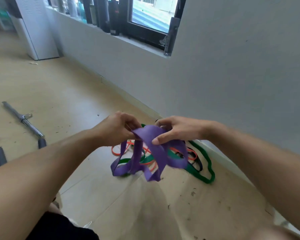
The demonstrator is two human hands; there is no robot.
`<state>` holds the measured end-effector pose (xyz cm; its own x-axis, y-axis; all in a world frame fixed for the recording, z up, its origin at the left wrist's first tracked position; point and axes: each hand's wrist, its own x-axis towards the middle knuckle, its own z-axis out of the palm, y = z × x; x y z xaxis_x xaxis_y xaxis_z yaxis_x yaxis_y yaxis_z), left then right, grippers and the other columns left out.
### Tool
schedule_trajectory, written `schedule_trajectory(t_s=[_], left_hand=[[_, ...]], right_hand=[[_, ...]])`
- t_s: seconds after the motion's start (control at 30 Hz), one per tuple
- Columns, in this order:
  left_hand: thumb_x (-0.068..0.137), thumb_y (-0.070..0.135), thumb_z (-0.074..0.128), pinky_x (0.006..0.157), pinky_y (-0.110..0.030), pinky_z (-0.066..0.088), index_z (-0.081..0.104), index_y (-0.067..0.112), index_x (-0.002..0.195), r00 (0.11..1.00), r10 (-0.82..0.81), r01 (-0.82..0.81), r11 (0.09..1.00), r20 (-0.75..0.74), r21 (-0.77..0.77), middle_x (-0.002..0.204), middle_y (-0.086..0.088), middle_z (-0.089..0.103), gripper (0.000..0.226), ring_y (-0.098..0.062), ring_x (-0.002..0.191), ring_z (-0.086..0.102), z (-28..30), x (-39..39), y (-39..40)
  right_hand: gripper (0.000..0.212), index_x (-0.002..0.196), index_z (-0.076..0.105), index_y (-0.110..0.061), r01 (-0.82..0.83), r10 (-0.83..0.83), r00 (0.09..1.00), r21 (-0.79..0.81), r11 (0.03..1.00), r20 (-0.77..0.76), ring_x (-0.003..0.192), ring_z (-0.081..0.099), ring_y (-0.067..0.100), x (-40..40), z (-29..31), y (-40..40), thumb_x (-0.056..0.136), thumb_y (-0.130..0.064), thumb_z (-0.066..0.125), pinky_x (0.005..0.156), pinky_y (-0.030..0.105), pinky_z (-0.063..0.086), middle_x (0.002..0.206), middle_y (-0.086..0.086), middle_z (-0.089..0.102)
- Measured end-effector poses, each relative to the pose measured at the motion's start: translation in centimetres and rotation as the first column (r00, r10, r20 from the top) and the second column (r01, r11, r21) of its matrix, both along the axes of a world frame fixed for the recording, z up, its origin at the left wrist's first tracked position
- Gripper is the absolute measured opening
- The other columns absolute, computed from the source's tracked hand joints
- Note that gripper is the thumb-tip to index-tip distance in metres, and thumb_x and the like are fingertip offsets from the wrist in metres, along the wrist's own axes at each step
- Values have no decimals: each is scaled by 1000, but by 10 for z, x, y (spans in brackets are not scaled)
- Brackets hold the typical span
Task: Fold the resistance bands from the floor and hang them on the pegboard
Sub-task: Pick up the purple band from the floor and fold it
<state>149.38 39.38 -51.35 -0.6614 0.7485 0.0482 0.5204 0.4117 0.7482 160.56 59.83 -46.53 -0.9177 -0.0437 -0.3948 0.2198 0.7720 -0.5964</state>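
Purple resistance band [151,151] hangs in loops between both hands above the floor [76,94]. Left hand [119,128] pinches one bunched end; right hand [176,129] pinches the other with thumb and fingers. Green band [205,161], orange band [117,152] and a dark band [198,164] lie tangled below, near the wall [232,75].
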Motion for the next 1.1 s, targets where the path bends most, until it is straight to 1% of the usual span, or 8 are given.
schedule_trajectory(t_s=[0.1, 0.23, 0.37, 0.43, 0.67, 0.77, 0.9, 1.1], left_hand=[[76, 16, 81, 61, -28, 60, 74, 25, 81, 997, 4, -9, 997, -74, -70, 73, 6, 73, 13, -13, 69, 72, -3, -1, -2], [75, 19, 75, 65, -31, 59, 72, 26, 79, 982, -5, -17, 993, -186, -117, 75, 9, 71, 9, -14, 74, 70, -9, -5, 1], [74, 23, 78, 66, -31, 58, 68, 26, 77, 986, 36, -53, 994, -162, -99, 84, 9, 74, 11, -12, 76, 69, -14, -16, 2], [75, 26, 83, 55, -23, 48, 61, 24, 68, 988, 40, -55, 994, -149, -97, 68, 9, 64, 23, -11, 60, 56, -16, -17, 4], [67, 23, 93, 57, -23, 43, 59, 24, 71, 996, -26, -1, 954, -88, -301, 77, 3, 67, 35, -15, 69, 59, -24, -21, 8], [64, 25, 95, 63, -24, 49, 65, 24, 92, 998, -54, 40, 893, -20, -449, 94, 3, 70, 41, -17, 82, 63, -28, -25, 6], [67, 29, 94, 83, -28, 45, 45, 28, 145, 990, -56, 120, 821, 129, -558, 140, 6, 54, 91, -20, 123, 55, -32, -18, 7], [68, 38, 92, 102, -32, 43, 48, 31, 144, 984, -99, 150, 909, 147, -389, 143, 8, 57, 88, -15, 134, 50, -28, -4, 21]], right_hand=[[51, 109, 64, -32, 59, -59, 998, 4, 998, -14, 92, 77, 18, 3, -33, -15, 73, -61, 85, 92, 43, 61, 102, -4, 78], [44, 106, 56, -33, 107, -84, 982, 135, 985, -166, 86, 68, 19, -2, -67, -34, 76, -48, 84, 75, 38, 59, 96, -5, 67], [42, 119, 60, -32, 163, -162, 951, -16, 986, -265, 85, 69, 12, -11, -72, -25, 80, -28, 74, 76, 32, 59, 99, -8, 70], [41, 119, 62, -37, 179, -190, 939, -63, 982, -287, 83, 69, 8, -13, -77, -18, 80, -27, 71, 77, 30, 59, 98, -11, 72], [52, 126, 65, -34, 208, -235, 964, -202, 957, -121, 95, 76, 15, -13, -102, 3, 81, -30, 90, 85, 35, 65, 108, -8, 76], [40, 117, 68, -36, 254, -286, 949, -216, 943, -134, 99, 75, 17, -9, -107, 8, 87, -12, 81, 88, 35, 64, 105, -10, 76], [47, 112, 72, -34, 248, -305, 924, -247, 937, -229, 102, 73, 11, -2, -103, 11, 83, 3, 68, 97, 35, 60, 105, -13, 76], [51, 122, 74, -28, 187, -307, 892, -350, 918, -331, 99, 74, 13, 7, -91, 8, 80, 0, 64, 87, 28, 60, 109, -5, 77]])
